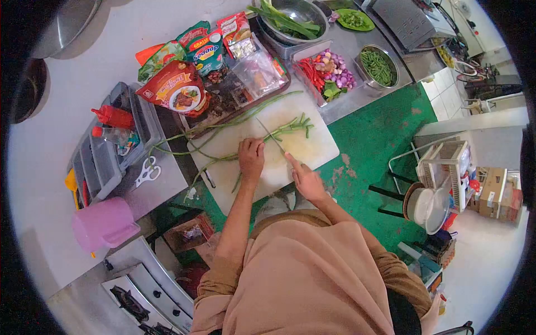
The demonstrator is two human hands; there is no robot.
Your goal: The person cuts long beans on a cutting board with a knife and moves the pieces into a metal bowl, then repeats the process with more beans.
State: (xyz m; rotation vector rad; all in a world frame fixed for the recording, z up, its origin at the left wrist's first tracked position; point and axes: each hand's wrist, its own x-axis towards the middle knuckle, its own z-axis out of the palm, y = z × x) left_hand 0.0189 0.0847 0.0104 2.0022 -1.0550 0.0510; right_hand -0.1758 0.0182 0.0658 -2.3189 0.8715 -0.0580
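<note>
On the white cutting board (pixel 318 153) my left hand (pixel 251 158) is closed around a bunch of long beans (pixel 223 158), pressing them down. Their long ends trail off to the left past the board's edge. My right hand (pixel 303 177) grips a knife (pixel 272 135), its blade lying across the beans just right of my left fingers. Cut pieces of long bean (pixel 301 124) lie to the right of the blade. The knife handle is mostly hidden inside my right hand.
Seasoning packets (pixel 176 92) stand on a tray behind the board. A container of chillies and shallots (pixel 329 72), a bowl of cut green beans (pixel 378 66) and a metal bowl of leafy greens (pixel 296 19) are at the back right. White scissors (pixel 148 172) and a pink jug (pixel 103 223) lie left.
</note>
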